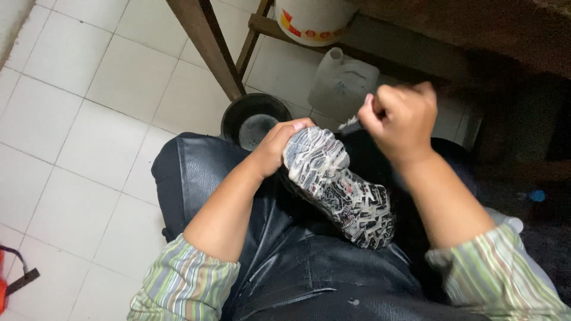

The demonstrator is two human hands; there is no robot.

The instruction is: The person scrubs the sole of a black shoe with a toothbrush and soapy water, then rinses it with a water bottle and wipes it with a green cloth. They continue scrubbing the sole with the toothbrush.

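shoe: a shoe (339, 187) lying sole-up across the person's lap, on a shiny black apron (285, 261). toe end points up toward the left hand, heel sits lower, nearer the right forearm.
sole: grey-white chunky tread, looks wet or soapy, a few reddish bits in the middle.
left hand: left hand (279, 145) is clamped round the toe end of the shoe, fingers curled over the tip, thumb side hidden behind it.
right hand: right hand (398, 119) is just above and right of the toe, fingers bunched tight into a fist. there's a bit of something pale poking out under it, a brush or a rag maybe, too blurry to tell honestly.
sleeves: both arms in striped green-ish sleeves pushed up past the wrists.
floor stuff: dark round basin (256, 122) on the white tile floor (95, 131), right behind the left hand. a clear plastic jug (345, 83) just past it, under a wooden table frame (208, 41), and a white bucket (312, 21) resting on the frame's lower rail at the top edge.
bottom left corner: something orange with a black strap (15, 279), mostly cut off.
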